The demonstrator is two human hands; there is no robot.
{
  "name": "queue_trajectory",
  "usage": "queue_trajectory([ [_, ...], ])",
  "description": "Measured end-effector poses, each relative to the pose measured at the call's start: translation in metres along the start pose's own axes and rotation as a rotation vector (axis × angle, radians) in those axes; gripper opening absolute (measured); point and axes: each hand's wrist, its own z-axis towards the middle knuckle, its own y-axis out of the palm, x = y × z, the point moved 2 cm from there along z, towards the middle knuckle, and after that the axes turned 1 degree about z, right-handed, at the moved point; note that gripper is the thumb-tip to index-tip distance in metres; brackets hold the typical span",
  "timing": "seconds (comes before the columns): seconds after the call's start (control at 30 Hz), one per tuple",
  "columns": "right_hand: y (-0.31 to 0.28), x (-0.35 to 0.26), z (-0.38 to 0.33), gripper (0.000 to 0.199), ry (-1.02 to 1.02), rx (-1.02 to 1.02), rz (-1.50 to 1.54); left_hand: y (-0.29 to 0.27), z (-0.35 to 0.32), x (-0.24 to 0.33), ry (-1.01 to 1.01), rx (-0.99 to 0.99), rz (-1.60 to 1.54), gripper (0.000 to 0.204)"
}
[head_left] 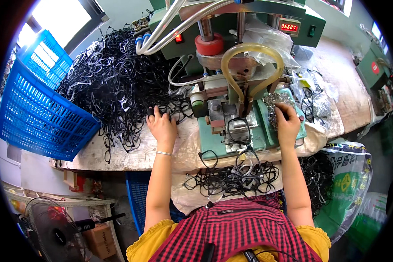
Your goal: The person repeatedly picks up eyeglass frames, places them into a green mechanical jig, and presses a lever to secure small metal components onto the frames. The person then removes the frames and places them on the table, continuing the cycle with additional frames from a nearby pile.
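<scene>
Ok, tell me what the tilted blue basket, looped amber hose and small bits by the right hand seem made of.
Blue basket: plastic, semi-gloss, judging by its moulded slots. Amber hose: rubber or soft plastic, translucent and smoothly bent. Small bits: probably metal, shiny, from their silvery glints.

It's a workshop — green press, heaped black eyeglass frames.

We see black glasses frames, silvery bits, a green and silver machine with a red ring and amber hose, a bright blue basket, a pale bench, our red-and-black checked apron and yellow sleeves.
</scene>
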Motion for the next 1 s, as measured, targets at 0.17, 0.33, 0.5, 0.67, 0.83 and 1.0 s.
queue_trajectory([
  [0.17,-0.058,0.002,-0.024,0.015,-0.149,0.088,-0.295,-0.008,-0.052,-0.010,0.026,-0.111,-0.203,0.012],
  [0.33,-0.059,-0.034,-0.037,0.014,-0.160,-0.018,-0.217,-0.049,-0.059,-0.019,0.030,-0.156,-0.363,0.012],
  [0.5,0.009,-0.095,-0.019,0.013,-0.462,-0.260,-0.074,-0.069,-0.044,-0.002,-0.137,0.028,-0.536,0.007],
  [0.67,0.047,-0.085,-0.031,0.028,-0.181,-0.238,0.222,-0.051,-0.071,0.010,-0.592,0.040,-1.267,0.009],
  [0.83,0.049,-0.082,-0.035,0.045,-0.079,-0.297,0.410,-0.123,-0.014,0.052,-0.302,0.191,-1.592,0.014],
  [1.0,0.057,-0.103,-0.042,0.050,0.088,-0.373,0.584,-0.186,0.053,0.089,0.065,0.239,-1.658,0.012],
])
